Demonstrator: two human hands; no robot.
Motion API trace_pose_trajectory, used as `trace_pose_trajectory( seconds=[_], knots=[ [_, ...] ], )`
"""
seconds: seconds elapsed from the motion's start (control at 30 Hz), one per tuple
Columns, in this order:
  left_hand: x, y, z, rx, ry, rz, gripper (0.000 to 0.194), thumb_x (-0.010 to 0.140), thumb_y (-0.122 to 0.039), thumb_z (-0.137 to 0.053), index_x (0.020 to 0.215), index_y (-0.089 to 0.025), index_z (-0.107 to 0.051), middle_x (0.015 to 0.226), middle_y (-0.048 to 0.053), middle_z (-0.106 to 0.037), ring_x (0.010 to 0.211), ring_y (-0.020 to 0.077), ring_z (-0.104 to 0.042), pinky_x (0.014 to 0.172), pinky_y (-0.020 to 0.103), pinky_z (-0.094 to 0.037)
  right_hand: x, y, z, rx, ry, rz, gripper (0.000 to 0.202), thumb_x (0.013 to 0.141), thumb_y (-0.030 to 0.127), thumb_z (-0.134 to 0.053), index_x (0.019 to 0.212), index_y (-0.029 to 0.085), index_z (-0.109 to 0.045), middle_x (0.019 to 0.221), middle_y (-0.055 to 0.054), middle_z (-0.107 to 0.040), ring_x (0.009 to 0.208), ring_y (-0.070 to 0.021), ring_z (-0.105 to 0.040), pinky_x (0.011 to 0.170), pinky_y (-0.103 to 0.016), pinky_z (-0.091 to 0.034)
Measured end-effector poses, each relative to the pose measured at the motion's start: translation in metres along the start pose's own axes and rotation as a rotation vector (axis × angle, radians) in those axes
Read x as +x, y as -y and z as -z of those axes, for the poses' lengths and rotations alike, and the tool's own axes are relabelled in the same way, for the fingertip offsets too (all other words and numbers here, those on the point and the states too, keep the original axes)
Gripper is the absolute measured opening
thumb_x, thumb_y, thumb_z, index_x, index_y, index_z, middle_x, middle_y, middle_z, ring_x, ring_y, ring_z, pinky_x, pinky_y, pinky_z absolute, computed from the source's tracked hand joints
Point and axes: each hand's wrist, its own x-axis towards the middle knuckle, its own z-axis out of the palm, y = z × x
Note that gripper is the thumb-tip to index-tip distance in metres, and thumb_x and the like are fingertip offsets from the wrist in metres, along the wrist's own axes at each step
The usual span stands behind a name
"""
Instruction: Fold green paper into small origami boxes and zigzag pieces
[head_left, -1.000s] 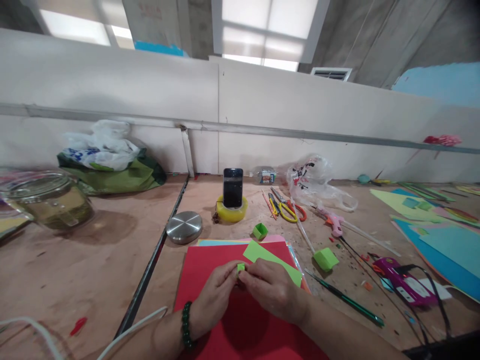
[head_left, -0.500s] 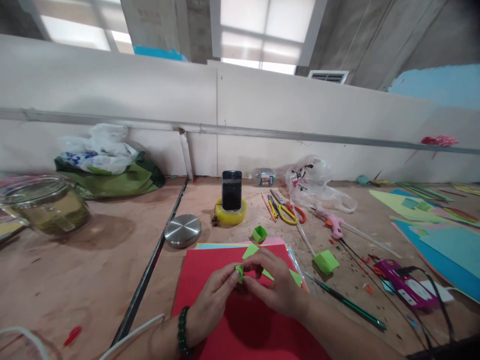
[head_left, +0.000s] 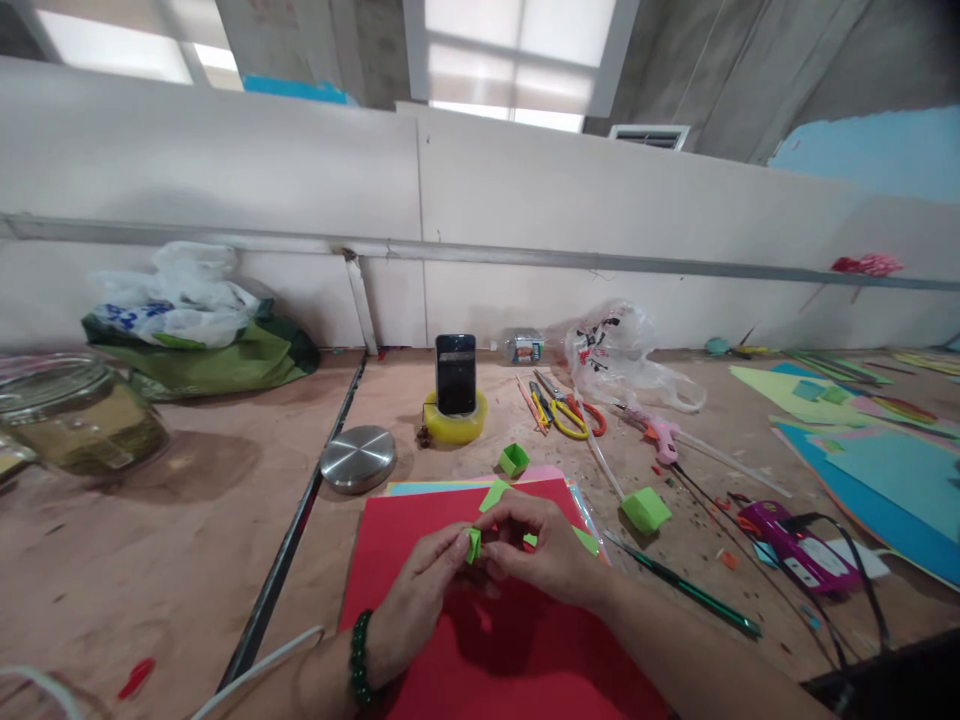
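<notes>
A small folded piece of green paper is pinched between the thumb and fingers of my left hand, which wears a dark green bead bracelet at the wrist. The curled fingers of my right hand close on the paper's right side; its fingertips are partly hidden. Both hands hover over a sheet of red paper on a stack of coloured sheets. Flat green paper pieces lie partly behind my right hand. Beyond the stack sits a small open green paper box.
To the right are a green paper cube, a green-handled knife-like tool, a pink glue gun, a purple power strip and cords. Scissors and a phone on yellow tape stand behind. A metal lid lies left.
My right fingers have shifted against the folded green paper, which is turned slightly. The view has moved a little, so the scene sits further left.
</notes>
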Motion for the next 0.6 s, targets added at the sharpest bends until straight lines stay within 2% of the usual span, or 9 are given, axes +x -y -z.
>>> trace_pose_trajectory(
  seconds=[0.17,0.33,0.43,0.6],
  knots=[
    [-0.0009,-0.0013,-0.0018,0.12,-0.037,-0.04,0.055,0.072,-0.067,-0.062,0.082,-0.014,-0.072,0.073,0.005,-0.067,0.067,0.0179,-0.06,0.064,0.029,-0.052,-0.0004,-0.0015,-0.0019,-0.002,-0.02,-0.032,0.009,0.072,0.02,-0.063,0.08,0.019,-0.065,0.067,0.002,-0.058,0.056,-0.0099,-0.049,0.051,-0.022,-0.039],
    [-0.0017,-0.0036,-0.0043,0.194,-0.062,-0.083,0.055,0.073,-0.069,-0.058,0.084,-0.017,-0.073,0.08,0.006,-0.07,0.079,0.0214,-0.061,0.067,0.028,-0.052,-0.0005,-0.0015,-0.0042,-0.034,-0.033,-0.002,0.009,0.071,0.019,-0.063,0.079,0.019,-0.063,0.067,0.002,-0.055,0.056,-0.0093,-0.047,0.05,-0.021,-0.038],
    [-0.0014,-0.004,-0.0049,0.212,-0.05,-0.093,0.055,0.075,-0.069,-0.057,0.082,-0.016,-0.072,0.077,0.006,-0.069,0.077,0.0205,-0.061,0.067,0.028,-0.052,-0.0015,-0.0028,-0.0068,-0.062,-0.06,-0.001,0.008,0.071,0.015,-0.058,0.077,0.019,-0.061,0.064,0.003,-0.052,0.055,-0.009,-0.046,0.049,-0.02,-0.037],
    [-0.0005,-0.0045,-0.0049,0.29,-0.005,-0.124,0.053,0.081,-0.065,-0.052,0.076,-0.015,-0.068,0.07,0.005,-0.067,0.074,0.0197,-0.059,0.065,0.027,-0.051,-0.0049,0.0003,-0.0097,-0.223,-0.128,0.122,0.006,0.071,0.015,-0.057,0.075,0.018,-0.06,0.064,0.003,-0.054,0.057,-0.0095,-0.047,0.051,-0.02,-0.038]
  ],
)
